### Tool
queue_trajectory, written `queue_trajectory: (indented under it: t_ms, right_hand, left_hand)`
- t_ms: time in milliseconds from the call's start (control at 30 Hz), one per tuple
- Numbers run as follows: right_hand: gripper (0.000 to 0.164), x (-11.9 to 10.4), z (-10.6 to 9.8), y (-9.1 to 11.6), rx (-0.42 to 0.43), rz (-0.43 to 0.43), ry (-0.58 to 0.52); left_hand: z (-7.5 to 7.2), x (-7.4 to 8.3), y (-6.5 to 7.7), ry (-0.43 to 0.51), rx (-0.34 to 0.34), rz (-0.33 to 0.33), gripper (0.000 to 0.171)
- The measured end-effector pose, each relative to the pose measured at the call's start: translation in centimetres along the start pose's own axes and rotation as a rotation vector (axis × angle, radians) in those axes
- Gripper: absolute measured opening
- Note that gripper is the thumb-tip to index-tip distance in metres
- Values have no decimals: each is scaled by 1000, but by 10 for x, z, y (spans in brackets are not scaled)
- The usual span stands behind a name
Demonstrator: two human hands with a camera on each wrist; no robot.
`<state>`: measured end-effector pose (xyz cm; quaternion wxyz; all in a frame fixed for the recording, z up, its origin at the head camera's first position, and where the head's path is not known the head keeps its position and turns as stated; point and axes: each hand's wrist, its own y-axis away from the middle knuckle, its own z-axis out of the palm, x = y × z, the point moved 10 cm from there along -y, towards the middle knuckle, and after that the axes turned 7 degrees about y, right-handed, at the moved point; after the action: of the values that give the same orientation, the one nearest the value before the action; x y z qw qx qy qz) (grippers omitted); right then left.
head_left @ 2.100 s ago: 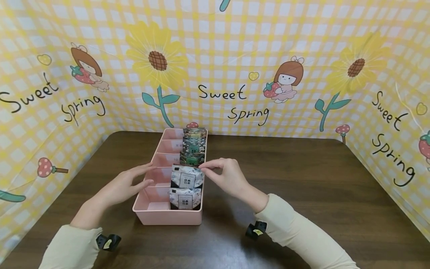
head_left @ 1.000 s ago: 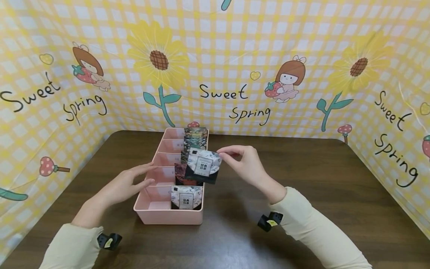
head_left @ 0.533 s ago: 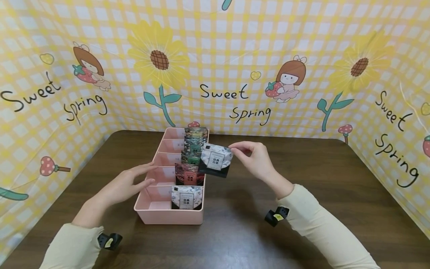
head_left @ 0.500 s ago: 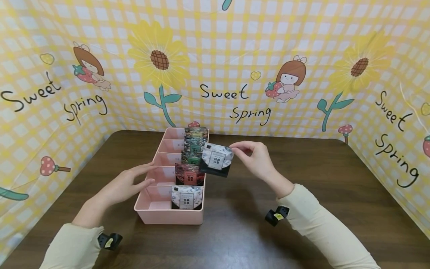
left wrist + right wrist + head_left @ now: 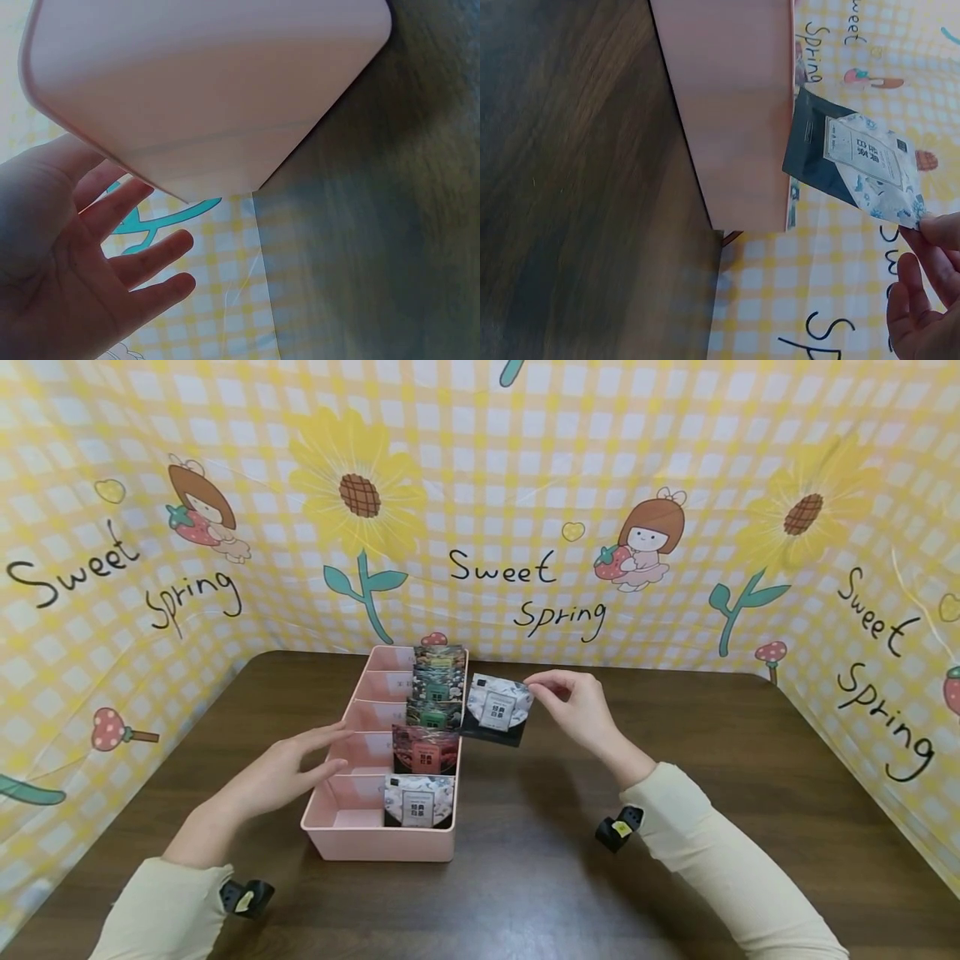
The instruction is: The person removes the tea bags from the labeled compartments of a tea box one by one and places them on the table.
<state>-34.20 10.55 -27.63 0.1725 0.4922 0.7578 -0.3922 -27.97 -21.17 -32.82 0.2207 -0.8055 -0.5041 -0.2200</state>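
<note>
A tea sachet, white floral on top and black below, hangs by its upper corner just right of the pink divided box. My right hand pinches that corner between thumb and forefinger, as the right wrist view also shows, with the sachet tilted near the box's rim. On the box's left rim lies my left hand, fingers loosely extended; in the left wrist view the hand has several fingers spread beside the outer wall. Another white sachet stands in the nearest compartment, a red one behind it.
Green and dark sachets fill the right side of the farther compartments. The box stands on a dark wooden table. A yellow checked cloth with flowers and lettering encloses the back and sides.
My right hand has drawn the white sachet up from the second-nearest compartment and off to the right, uncovering the red sachet. My left hand stays at the rim.
</note>
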Motion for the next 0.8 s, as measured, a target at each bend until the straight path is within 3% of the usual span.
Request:
queue_trajectory:
  t_ms: [333,800]
  right_hand:
    - [15,20,4,-10,-6,39,18]
    - [17,53,23,-29,-76,85,77]
  left_hand:
    - [1,-2,1,-3,-5,-10,50]
    - [-1,-1,1,-5,8,1,49]
